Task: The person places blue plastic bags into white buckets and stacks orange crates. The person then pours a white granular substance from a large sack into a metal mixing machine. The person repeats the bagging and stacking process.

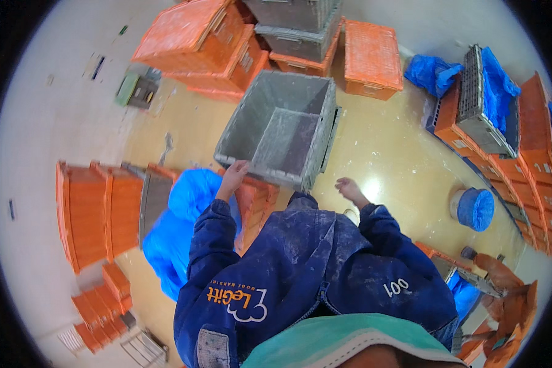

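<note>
A grey plastic crate (289, 131) with a dusty, whitish inside stands before me, its top facing up and nothing in it. My left hand (236, 173) rests at the crate's near left rim, the fingertips touching it; whether they grip the rim is hard to tell. To the right of the crate, above the floor, my right hand (348, 187) holds nothing, its fingers loosely curled and apart from the crate. A dark panel lies along the crate's right side. Beside my left forearm is a blue plastic bag (195, 195), with orange crates (257, 195) next to it.
Stacked orange crates (188, 39) and grey crates (294, 41) stand beyond. A closed orange crate (372, 55) is at the back right. More orange crates (85, 211) stand left. At right are a crate with a blue liner (499, 92) and a blue-covered bin (476, 209).
</note>
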{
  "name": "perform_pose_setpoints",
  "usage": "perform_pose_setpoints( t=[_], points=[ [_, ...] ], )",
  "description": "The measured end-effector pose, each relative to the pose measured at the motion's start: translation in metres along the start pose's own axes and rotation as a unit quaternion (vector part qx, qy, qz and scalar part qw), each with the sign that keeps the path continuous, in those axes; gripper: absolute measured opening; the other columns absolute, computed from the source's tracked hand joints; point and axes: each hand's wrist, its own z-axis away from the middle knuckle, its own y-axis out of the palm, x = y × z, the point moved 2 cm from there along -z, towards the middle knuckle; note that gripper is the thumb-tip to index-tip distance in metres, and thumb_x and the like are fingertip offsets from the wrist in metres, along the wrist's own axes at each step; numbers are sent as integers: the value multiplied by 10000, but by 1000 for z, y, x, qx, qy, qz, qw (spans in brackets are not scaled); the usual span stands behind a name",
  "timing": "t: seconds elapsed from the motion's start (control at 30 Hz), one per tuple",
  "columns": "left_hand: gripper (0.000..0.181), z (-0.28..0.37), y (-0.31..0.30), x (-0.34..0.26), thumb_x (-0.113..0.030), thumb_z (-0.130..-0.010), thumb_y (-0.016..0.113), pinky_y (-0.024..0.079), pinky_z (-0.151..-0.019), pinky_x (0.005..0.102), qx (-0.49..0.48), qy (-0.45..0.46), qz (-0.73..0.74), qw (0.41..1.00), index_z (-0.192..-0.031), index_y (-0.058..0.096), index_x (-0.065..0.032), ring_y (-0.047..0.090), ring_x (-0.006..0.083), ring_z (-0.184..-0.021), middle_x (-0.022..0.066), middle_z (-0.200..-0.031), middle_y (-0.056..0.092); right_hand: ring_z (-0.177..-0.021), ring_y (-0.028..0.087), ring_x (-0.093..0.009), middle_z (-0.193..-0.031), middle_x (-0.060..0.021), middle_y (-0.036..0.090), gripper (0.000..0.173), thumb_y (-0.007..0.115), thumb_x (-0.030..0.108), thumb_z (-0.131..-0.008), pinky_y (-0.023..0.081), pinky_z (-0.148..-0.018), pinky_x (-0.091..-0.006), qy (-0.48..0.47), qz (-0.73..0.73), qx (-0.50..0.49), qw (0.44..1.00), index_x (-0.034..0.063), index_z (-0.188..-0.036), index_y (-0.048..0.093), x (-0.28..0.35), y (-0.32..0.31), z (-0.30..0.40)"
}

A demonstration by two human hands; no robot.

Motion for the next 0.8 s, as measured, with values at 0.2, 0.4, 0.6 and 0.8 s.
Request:
perform_pose_setpoints(
  t=[0.2, 0.4, 0.6, 0.8],
  points=[
    [626, -111, -81, 20, -276, -700, 706, 338, -979, 432, -170, 113, -368, 907, -1197, 468, 21, 434, 391, -1127, 228, -1201, 490, -1114, 498, -340, -1147, -249, 536, 577, 602, 377, -802, 393, -947, -394, -21, 18, -93, 995, -56, -1168, 493, 75, 61, -17],
    [756, -178, -104, 75, -207, -677, 711, 383, -956, 401, -31, 43, -234, 971, -1299, 348, 20, 465, 377, -1123, 249, -1225, 472, -1116, 453, -418, -1189, -321, 431, 869, 695, 420, -701, 382, -955, -434, 53, 83, -128, 987, -71, -1299, 299, 112, 102, -33],
    [688, -201, -111, 106, -129, -642, 725, 451, -870, 356, -34, -20, -222, 974, -1259, 431, -54, 573, 288, -997, 190, -1110, 571, -1029, 519, -415, -1116, -274, 485, 731, 662, 182, -638, 442, -878, -433, 170, 18, -186, 967, -48, -1262, 358, 124, 103, -51],
    [557, -197, -127, 70, -78, -643, 683, 469, -798, 315, 75, -71, -25, 994, -1167, 509, -13, 600, 209, -895, 122, -956, 635, -847, 618, -349, -886, -245, 618, 511, 599, 156, -607, 494, -707, -395, 123, -139, -265, 946, -37, -1076, 540, 146, 68, -52]
  ],
)
